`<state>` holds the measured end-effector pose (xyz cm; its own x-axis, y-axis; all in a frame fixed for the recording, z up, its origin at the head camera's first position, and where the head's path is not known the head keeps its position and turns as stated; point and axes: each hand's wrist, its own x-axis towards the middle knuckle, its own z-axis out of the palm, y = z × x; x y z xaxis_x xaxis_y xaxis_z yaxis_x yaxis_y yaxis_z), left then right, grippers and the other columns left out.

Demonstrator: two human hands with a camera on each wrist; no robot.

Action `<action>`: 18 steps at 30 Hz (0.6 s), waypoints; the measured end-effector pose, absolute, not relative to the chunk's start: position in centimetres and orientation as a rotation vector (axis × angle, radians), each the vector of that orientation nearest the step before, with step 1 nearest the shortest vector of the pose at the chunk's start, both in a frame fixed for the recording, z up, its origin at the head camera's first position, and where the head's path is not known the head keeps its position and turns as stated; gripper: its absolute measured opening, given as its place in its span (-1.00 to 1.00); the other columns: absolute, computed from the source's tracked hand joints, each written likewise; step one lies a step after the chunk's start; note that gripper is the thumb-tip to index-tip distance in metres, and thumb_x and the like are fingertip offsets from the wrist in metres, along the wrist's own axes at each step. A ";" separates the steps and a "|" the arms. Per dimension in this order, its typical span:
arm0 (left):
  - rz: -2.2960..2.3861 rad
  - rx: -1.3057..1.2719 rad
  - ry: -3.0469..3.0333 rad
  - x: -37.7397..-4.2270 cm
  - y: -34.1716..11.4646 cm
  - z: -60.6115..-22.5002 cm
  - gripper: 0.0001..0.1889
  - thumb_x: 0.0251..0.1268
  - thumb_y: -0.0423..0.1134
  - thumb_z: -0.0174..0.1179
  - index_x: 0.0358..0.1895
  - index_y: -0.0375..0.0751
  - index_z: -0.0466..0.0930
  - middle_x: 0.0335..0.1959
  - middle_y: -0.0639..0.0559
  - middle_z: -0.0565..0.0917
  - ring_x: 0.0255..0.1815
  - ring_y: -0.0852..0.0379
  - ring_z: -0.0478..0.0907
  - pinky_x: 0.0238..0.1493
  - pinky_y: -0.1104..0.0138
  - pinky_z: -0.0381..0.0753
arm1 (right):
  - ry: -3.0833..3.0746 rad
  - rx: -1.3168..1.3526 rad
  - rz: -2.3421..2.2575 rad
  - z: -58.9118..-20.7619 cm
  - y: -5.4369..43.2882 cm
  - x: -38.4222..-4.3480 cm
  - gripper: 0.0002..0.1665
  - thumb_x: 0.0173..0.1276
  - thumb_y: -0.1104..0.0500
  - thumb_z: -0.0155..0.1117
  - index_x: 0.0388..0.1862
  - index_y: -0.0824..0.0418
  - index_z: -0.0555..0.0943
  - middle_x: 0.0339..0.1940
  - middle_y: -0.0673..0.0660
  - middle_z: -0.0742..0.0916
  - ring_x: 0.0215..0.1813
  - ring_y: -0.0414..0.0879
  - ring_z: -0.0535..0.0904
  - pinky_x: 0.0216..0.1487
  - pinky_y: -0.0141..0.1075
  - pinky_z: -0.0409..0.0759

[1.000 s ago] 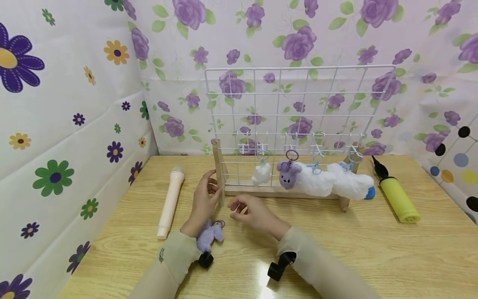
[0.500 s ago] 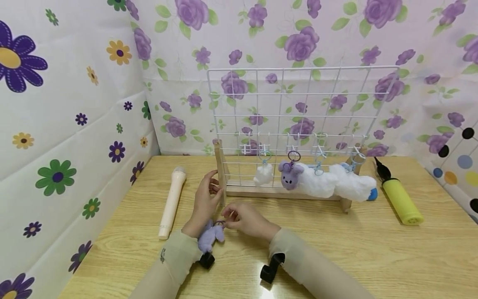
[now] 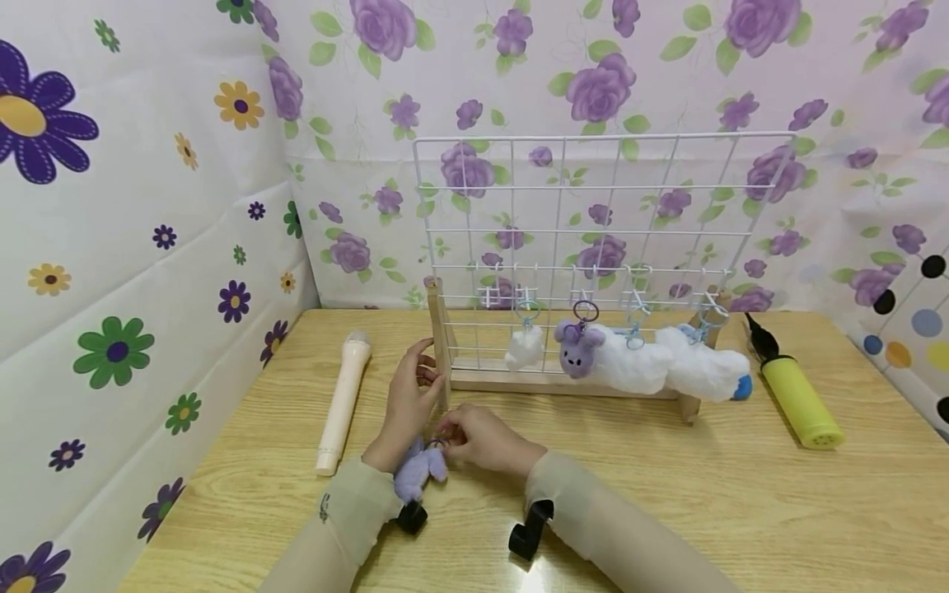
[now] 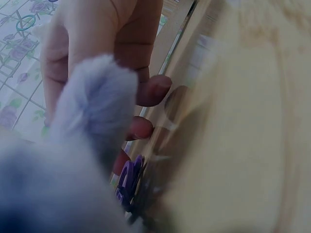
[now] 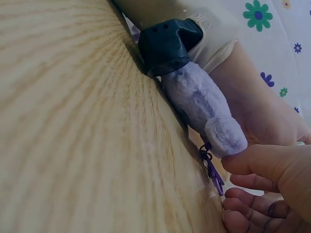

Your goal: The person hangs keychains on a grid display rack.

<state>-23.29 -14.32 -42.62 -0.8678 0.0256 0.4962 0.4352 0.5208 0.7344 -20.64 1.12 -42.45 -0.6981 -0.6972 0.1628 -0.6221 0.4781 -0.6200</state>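
A small purple plush keychain (image 3: 413, 473) lies on the table beside the left wrist, its purple ring (image 5: 216, 180) towards the rack. My right hand (image 3: 485, 441) is low at that ring; in the right wrist view its thumb and fingertips stand apart with the ring just beyond them. My left hand (image 3: 410, 391) is at the left wooden post (image 3: 439, 329) of a white wire grid rack (image 3: 556, 188), its bent fingers and thumb touching or nearly touching the post. In the left wrist view the blurred plush (image 4: 99, 97) partly covers this hand.
White plush keychains (image 3: 525, 347) and a purple mouse-like plush (image 3: 577, 352) hang from the rack's hooks. A pale pink microphone (image 3: 343, 403) lies at the left on the wooden table (image 3: 667, 502). At the right lies a yellow hand pump (image 3: 802, 403).
My right hand has come down and left to the purple ring of the plush on the table. The left hand has stayed at the post. The view has shifted slightly.
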 end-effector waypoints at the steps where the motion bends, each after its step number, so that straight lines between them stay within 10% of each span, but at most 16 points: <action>1: -1.301 -0.379 -2.337 -23.3 -14.3 -42.6 -0.39 0.18 -0.52 0.24 0.32 -0.29 0.29 -0.14 -0.27 0.59 -0.25 -0.08 0.60 -0.19 0.16 0.68 | 2.602 -1.172 -1.008 -42.4 1.1 -20.6 -0.79 0.18 0.31 0.33 -0.17 0.27 0.69 -0.38 0.09 0.73 -0.32 -0.18 0.55 -0.26 -0.50 0.48; 18: -1.298 -0.377 -2.334 -23.4 -14.3 -42.7 -0.40 0.17 -0.53 0.24 0.31 -0.30 0.30 -0.15 -0.28 0.59 -0.25 -0.09 0.61 -0.20 0.18 0.69 | 2.594 -1.213 -0.879 -42.3 0.5 -21.1 -0.79 0.19 0.29 0.33 -0.16 0.21 0.71 -0.27 0.07 0.76 -0.23 -0.12 0.62 -0.23 -0.50 0.52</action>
<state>-23.44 -14.34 -42.67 -0.8658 0.0236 0.4998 0.4371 0.5220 0.7324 -21.12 0.54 -42.30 -0.6631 -0.7403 0.1103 -0.6548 0.5023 -0.5647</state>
